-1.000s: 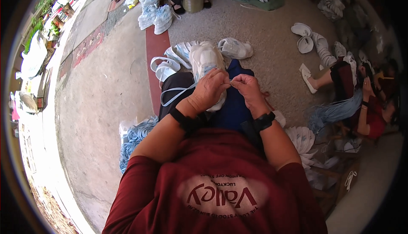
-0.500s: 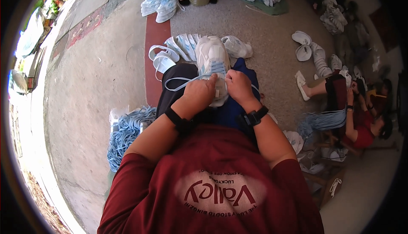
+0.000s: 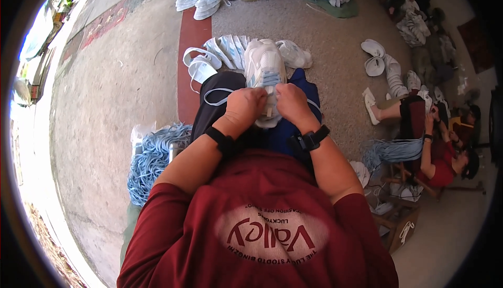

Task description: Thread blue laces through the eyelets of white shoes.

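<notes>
A white sneaker [image 3: 264, 57] lies across my lap, toe pointing away from me. Light blue shoelace [image 3: 270, 78] crosses its upper part. My left hand [image 3: 245, 107] is closed at the left edge of the shoe's opening, pinching the lace, and a loose loop of it hangs out to the left. On the opposite edge my right hand [image 3: 293, 103] has thumb and fingers pressed together on the lace, with a strand trailing past its right side. Between the hands the pale tongue shows; the fingertips are partly hidden.
A row of white shoes [image 3: 228, 50] curves beyond my knees. To my left sits a heap of blue laces [image 3: 154, 165]. At right, a co-worker [image 3: 443, 162] sits beside hanging laces [image 3: 393, 152] and white shoes [image 3: 394, 73]. Stacked shoes [image 3: 207, 2] stand farther off.
Both hands have drawn slightly downward along the shoe's opening. My left index finger, earlier stretched over the tongue, is now curled in at the edge. The lace loop has become smaller.
</notes>
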### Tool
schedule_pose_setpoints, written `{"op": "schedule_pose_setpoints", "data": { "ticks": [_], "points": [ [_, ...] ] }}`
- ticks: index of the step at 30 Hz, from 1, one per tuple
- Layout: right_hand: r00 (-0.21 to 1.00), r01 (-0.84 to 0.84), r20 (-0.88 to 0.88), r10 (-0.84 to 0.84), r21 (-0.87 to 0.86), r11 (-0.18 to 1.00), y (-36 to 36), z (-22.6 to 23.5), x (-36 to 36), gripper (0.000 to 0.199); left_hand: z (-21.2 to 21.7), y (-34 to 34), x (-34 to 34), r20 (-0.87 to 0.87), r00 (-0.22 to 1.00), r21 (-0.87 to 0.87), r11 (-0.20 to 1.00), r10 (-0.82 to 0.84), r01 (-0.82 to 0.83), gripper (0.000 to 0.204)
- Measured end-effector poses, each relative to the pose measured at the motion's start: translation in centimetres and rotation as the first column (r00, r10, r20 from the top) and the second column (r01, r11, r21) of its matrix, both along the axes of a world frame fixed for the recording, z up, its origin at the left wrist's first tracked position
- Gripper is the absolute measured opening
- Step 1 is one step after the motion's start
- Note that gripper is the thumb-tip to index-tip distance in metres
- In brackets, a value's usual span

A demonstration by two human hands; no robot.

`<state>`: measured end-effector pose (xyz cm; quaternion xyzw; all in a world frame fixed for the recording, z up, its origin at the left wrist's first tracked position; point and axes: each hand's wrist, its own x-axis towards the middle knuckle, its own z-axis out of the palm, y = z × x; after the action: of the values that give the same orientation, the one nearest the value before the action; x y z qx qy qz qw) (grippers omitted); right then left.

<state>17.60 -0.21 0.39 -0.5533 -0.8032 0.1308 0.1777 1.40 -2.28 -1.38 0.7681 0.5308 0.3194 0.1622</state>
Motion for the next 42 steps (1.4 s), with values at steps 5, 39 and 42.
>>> {"op": "schedule_pose_setpoints", "data": {
  "ticks": [5, 39, 42],
  "points": [
    [1.0, -0.026, -0.006, 0.026, -0.041, 0.999, 0.3, 0.1, 0.1, 0.004, 0.2, 0.0, -0.1, 0.105, 0.994, 0.04, 0.999, -0.03, 0.026, 0.008],
    [0.946, -0.027, -0.297, 0.128, 0.323, 0.946, -0.2, -2.2, 0.2, 0.003, 0.1, 0.2, 0.4, 0.192, 0.981, -0.004, 1.0, 0.022, -0.022, 0.012],
    [0.95, 0.007, -0.298, 0.096, 0.327, 0.945, -0.1, -2.6, -1.0, 0.005, 0.3, 0.1, 0.4, 0.125, 0.992, 0.011, 1.0, -0.011, 0.009, 0.012]
  ]
}}
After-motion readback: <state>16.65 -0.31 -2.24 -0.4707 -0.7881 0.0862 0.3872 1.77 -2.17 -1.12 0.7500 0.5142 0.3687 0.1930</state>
